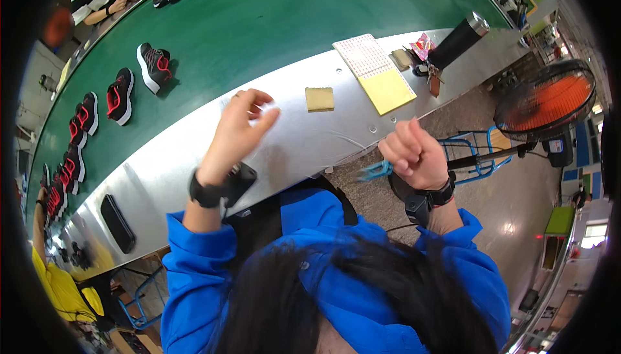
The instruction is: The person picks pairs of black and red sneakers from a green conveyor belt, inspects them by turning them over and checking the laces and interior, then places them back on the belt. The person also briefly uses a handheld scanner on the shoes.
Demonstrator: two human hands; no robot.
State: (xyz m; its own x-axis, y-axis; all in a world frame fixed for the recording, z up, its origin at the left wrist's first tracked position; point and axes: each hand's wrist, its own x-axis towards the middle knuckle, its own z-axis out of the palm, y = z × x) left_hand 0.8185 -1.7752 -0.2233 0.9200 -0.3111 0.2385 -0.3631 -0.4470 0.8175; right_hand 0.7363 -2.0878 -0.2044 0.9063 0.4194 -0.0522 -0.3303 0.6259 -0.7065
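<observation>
My left hand hovers over the metal table edge, fingers curved and thumb apart, with nothing clear between them. My right hand is closed in front of the table's near edge. A small light-blue object, smeared by motion, sticks out of its lower left side; its kind cannot be made out. Between the hands, farther back, lies a flat tan square pad. Beyond my left hand, a black sneaker with red lining and another sneaker rest on the green belt.
More sneakers line the belt at left, near a person in yellow. A dark phone-like object lies on the metal. Right of the pad are a yellow-and-white notepad, keys and a black tumbler. A fan stands at right.
</observation>
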